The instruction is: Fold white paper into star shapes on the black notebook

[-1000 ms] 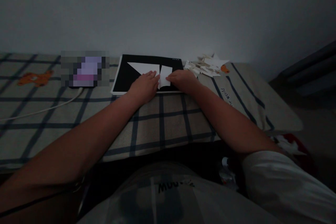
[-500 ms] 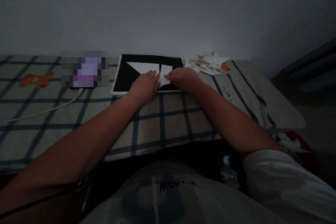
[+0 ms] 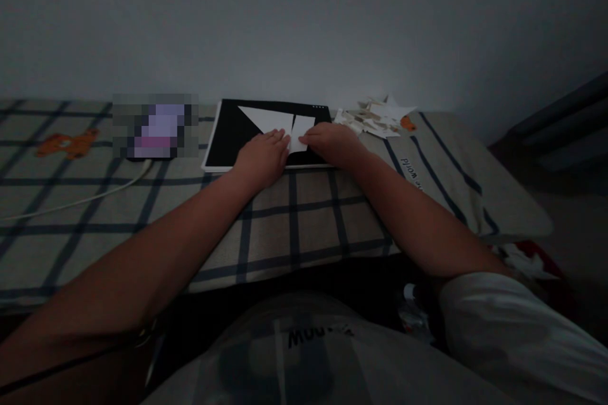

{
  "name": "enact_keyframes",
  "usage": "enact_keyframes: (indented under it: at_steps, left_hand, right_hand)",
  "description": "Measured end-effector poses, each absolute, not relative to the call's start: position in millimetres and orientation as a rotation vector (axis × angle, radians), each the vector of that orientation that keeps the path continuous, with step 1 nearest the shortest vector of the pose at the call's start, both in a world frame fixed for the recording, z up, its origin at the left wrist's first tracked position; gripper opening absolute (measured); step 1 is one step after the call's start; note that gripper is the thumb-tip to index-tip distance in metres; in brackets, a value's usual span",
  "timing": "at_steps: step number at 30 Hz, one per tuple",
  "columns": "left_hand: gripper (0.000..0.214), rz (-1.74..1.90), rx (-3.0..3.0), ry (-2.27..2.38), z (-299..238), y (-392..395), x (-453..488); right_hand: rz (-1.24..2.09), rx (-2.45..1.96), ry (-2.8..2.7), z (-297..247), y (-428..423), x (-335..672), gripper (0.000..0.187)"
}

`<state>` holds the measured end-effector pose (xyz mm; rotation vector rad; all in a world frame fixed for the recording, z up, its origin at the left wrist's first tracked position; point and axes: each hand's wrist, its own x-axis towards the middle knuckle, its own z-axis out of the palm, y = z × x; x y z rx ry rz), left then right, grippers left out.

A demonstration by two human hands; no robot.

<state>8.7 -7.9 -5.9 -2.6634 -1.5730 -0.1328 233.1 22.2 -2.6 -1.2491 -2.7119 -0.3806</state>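
A white sheet of paper point(image 3: 268, 119), partly folded, lies on a black board point(image 3: 228, 139) on the checked bed cover. My left hand point(image 3: 263, 157) rests on the paper's near edge with its fingers flat and together. My right hand point(image 3: 330, 141) presses down on the paper's smaller right flap point(image 3: 304, 125), fingers curled over it. The two hands almost touch at the fold between the flaps.
A heap of paper scraps point(image 3: 375, 117) lies right of the board. A blurred-out device point(image 3: 154, 125) with a white cable point(image 3: 71, 202) sits to the left. The pale wall stands just behind. The bed cover point(image 3: 294, 221) drops off at the near edge.
The paper's two flaps have shifted: the left triangle's tip has moved right and the right flap has tilted, narrowing the gap. Both hands stay nearly in place.
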Motion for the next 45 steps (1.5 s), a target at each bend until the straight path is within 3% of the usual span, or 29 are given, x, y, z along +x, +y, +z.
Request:
enact_keyframes:
  at_steps: [17, 29, 45]
  left_hand:
    - [0.057, -0.144, -2.635, -1.631, -4.6, -10.1, 10.0]
    - [0.055, -0.255, -2.594, -1.586, -8.7, -10.5, 7.6]
    - [0.058, -0.076, -2.631, -1.653, 1.0, -10.8, 11.9]
  right_hand:
    - [-0.431, -1.355, -2.811, 5.6, 14.2, 227.7, 0.037]
    - [-0.405, -1.196, -2.759, -1.3, 20.3, 235.6, 0.041]
    - [-0.343, -1.291, -2.845, 12.8, 9.1, 229.8, 0.041]
